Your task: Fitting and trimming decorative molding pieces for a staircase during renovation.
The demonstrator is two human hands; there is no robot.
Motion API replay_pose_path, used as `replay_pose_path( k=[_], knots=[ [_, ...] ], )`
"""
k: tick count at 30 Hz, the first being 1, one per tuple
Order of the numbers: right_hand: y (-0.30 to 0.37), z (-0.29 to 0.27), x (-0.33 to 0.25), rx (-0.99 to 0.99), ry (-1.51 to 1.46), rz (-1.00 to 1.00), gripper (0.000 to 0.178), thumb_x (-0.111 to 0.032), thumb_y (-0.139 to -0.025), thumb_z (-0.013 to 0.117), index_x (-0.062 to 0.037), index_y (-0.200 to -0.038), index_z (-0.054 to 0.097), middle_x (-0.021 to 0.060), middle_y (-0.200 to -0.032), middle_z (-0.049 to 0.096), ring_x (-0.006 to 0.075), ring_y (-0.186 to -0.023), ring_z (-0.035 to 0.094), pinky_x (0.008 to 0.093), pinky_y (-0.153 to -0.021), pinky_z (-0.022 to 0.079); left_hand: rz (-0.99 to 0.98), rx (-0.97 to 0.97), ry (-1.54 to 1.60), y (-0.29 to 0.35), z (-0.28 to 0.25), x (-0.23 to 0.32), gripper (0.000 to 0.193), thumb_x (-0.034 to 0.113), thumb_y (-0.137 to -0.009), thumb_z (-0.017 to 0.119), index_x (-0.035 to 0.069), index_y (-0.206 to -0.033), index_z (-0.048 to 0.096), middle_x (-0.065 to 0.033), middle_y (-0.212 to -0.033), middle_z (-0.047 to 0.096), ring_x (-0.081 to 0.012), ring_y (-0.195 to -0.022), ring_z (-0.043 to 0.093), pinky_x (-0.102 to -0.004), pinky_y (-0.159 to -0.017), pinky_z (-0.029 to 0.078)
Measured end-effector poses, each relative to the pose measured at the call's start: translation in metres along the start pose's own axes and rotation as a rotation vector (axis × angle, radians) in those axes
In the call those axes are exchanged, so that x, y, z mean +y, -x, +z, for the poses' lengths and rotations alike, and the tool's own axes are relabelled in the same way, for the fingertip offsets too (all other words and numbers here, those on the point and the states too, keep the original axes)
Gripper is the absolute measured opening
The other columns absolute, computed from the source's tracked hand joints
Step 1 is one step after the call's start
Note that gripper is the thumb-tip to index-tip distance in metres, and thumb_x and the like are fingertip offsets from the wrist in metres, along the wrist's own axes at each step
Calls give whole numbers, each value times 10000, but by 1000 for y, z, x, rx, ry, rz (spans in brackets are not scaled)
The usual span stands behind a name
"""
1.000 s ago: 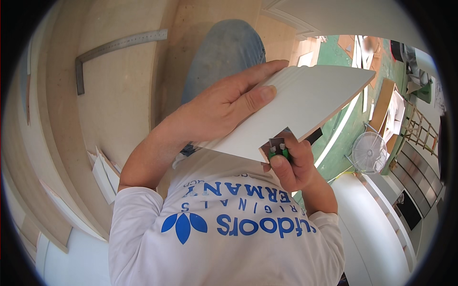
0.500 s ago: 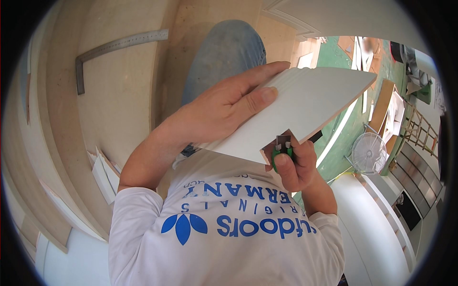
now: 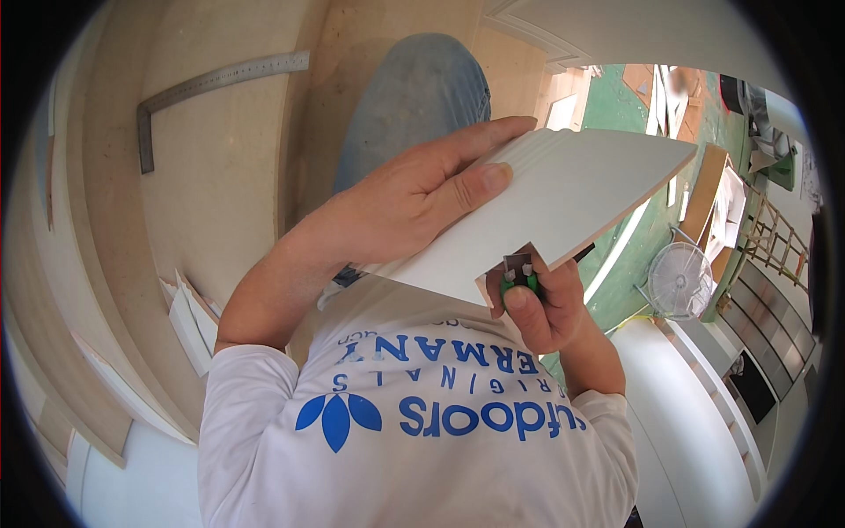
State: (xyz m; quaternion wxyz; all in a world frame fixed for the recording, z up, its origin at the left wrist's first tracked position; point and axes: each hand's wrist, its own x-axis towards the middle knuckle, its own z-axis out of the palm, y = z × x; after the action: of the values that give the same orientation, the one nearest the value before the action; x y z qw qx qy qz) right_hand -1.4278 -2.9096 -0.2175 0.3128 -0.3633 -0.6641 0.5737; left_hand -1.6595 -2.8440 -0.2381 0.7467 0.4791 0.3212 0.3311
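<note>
A white board with ridges along one side lies tilted across my lap. My left hand is closed on it, the thumb resting on the white face and the fingers along the ridged edge. At the board's near corner, my right hand grips a small green hand tool with a flat, dark metal plate and two pale metal tips. The plate sits right at the notched corner of the board. The tool's exact kind and its underside are hidden by my fingers.
A metal try square lies on a plywood sheet to the left. White offcuts stand nearby. My jeans-clad knee is beyond the board. On the green floor at right are a round fan and a wooden ladder.
My right hand and the tool have shifted very slightly left and down at the board's corner. The board has dipped a little at its right end. My left hand keeps its hold.
</note>
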Motion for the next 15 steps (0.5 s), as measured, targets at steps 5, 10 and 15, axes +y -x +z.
replay_pose_path(
  k=[5,10,15],
  knots=[
    [-1,-2,3,-64,6,-54,389,-182,-1045,532,112,-1296,489,115,-778,629,202,-571,599,294,-542,470,-9,-11,6,1,0,0,558,345,-1119,463,22,-1570,408,-132,-1445,580,-190,-1302,545,-309,-1085,427],
    [-17,-3,-11,-206,159,-112,403,-196,-1063,507,144,-1278,479,134,-806,637,142,-566,577,255,-525,463,18,-1,-52,0,-1,5,543,327,-1119,460,22,-1566,414,-131,-1450,579,-191,-1308,544,-313,-1089,426],
    [-5,-4,-5,-69,5,-32,395,-222,-1060,532,144,-1207,503,156,-839,659,134,-581,587,249,-521,461,32,7,-12,-3,1,4,530,304,-1120,457,18,-1565,414,-130,-1455,576,-193,-1311,543,-316,-1092,424]
  ],
)
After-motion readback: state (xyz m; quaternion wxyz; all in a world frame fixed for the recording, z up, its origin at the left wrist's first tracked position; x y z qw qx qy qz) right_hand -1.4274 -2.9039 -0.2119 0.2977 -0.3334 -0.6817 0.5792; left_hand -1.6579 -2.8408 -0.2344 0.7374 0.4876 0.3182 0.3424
